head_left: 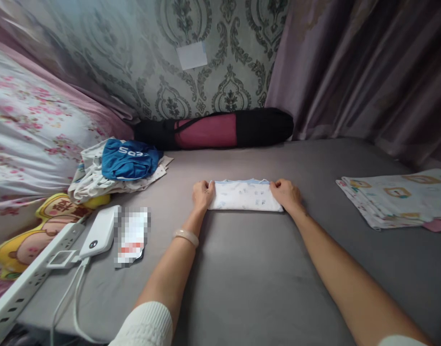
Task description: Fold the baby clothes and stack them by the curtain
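A white cloth [244, 196] with small pale prints and a light blue upper edge lies folded into a flat rectangle on the grey bed sheet [249, 269]. My left hand [202, 193] pinches its left upper corner, and a pale bangle circles that wrist. At the opposite end, my right hand [286, 193] has its fingers closed on the right upper corner. The fingertips are partly hidden behind the cloth, whose exact kind I cannot make out.
At left are a blue garment [130, 159] on crumpled cloths, a white power bank [101, 231], a power strip [36, 274] with cables, and a blurred phone-like object [132, 238]. Folded printed cloths [400, 199] lie right. A black and red long bag [213, 129] lies along the wall.
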`<state>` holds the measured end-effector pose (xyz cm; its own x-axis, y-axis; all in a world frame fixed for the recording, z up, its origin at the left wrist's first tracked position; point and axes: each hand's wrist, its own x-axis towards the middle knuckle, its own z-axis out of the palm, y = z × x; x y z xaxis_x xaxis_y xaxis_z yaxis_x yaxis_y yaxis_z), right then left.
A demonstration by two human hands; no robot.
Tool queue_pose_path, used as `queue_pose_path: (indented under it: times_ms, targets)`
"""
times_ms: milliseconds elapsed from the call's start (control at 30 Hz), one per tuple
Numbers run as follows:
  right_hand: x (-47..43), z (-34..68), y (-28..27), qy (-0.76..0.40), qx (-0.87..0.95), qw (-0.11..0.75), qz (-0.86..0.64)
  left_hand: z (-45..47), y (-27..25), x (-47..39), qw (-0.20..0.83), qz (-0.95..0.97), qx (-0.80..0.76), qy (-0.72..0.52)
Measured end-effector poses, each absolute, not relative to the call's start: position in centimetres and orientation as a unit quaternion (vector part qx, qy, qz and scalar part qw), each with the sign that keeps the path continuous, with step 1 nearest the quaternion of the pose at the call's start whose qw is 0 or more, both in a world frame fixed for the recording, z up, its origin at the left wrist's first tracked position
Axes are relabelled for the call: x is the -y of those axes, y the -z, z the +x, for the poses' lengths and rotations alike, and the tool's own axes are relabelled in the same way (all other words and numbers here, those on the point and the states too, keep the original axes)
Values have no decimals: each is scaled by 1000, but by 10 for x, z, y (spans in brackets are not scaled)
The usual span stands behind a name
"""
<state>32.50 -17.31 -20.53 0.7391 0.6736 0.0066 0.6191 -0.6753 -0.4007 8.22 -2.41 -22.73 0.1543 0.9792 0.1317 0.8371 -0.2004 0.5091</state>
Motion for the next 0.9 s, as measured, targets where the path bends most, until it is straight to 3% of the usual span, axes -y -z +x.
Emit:
queue_pose_path:
  times_ms: [433, 667, 800, 900]
  targets:
    - [171, 331, 210, -61, 361, 193, -910, 73, 222, 22, 224, 725, -595, -264]
    - [177, 336, 200, -25, 382, 209, -900, 87, 205, 47, 115, 784, -504, -344]
    - [176, 303, 192, 53, 509, 272, -815, 108, 197, 75, 117, 859, -396, -302]
    - [173, 270, 195, 50, 631, 278, -722, 118, 201, 93, 111, 904, -316, -265]
